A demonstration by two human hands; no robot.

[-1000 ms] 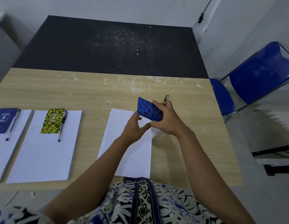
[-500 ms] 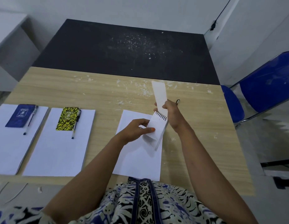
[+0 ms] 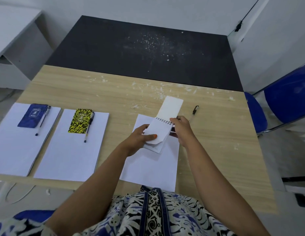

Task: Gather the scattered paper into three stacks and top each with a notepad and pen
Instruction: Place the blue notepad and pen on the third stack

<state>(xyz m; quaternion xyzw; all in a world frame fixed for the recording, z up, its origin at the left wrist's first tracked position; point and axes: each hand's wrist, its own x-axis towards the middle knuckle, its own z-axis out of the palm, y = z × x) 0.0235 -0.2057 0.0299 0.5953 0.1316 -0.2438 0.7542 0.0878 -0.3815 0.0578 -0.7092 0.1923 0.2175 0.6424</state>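
Now both hands grip spiral notepad, left hand below, right hand at coil.

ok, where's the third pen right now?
In the head view the third pen lies on the bare wooden table, just right of the rightmost paper stack and beside the right hand holding the open notepad.

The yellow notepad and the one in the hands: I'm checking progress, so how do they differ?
The yellow notepad lies closed and flat on its paper stack; the held notepad is flipped open, showing white pages, gripped by the left hand and right hand. The yellow one has a pen beside it; the held one's pen lies on the table. Both are small.
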